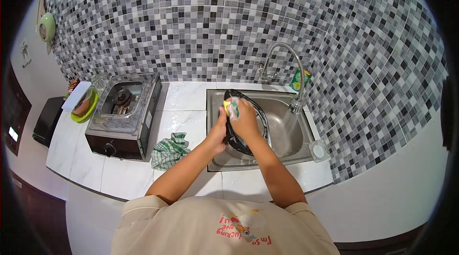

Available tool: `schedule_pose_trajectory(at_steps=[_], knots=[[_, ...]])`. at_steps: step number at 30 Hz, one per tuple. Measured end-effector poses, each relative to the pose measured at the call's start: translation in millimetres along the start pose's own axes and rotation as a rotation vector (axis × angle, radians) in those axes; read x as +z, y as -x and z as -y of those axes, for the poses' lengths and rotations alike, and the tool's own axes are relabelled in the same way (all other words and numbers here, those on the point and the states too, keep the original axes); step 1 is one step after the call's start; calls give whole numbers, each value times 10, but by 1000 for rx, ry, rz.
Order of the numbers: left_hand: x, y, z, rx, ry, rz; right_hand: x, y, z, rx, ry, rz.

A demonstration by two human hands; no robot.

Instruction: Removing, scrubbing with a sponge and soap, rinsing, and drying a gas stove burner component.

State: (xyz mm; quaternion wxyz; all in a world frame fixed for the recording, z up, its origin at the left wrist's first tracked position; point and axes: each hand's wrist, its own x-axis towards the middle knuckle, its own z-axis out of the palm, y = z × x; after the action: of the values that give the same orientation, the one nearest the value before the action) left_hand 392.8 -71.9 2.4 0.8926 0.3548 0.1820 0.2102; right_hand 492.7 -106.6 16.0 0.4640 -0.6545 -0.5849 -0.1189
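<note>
Above the stainless-steel sink (211, 154), my left hand (217, 135) grips the near left edge of a black rimmed vessel (235, 140), tilted on its side and streaked with suds. My right hand (244, 118) presses a yellow-and-green sponge (227, 108) with white foam against the vessel's rim. My forearm and fingers cover part of the vessel, so its full shape is hidden. To the right, water sprays down into the basin from the flexible metal faucet (297, 104).
A single-burner gas stove (123, 111) stands left on the white tiled counter (183, 120), beside a crumpled green checked cloth (170, 151). A lime-green plate (88, 111) lies farther left. A green pouch (300, 80) leans behind the faucet; a small clear container (318, 151) sits at the sink's right corner.
</note>
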Motion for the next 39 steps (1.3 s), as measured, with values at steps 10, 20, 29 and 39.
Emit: schedule_pose_trajectory(at_steps=[10,20,29,39], knots=[[-187,-202,97,75,-33,14,-193,204,-2,-48,-7,238],[-398,-216,114,220,257,-31,-170,547,5,168,-218,211],[-334,-149,102,313,227,33,-264,614,-73,141,-96,136],[-437,63,8,309,167,136,-234,875,-32,-14,192,5]])
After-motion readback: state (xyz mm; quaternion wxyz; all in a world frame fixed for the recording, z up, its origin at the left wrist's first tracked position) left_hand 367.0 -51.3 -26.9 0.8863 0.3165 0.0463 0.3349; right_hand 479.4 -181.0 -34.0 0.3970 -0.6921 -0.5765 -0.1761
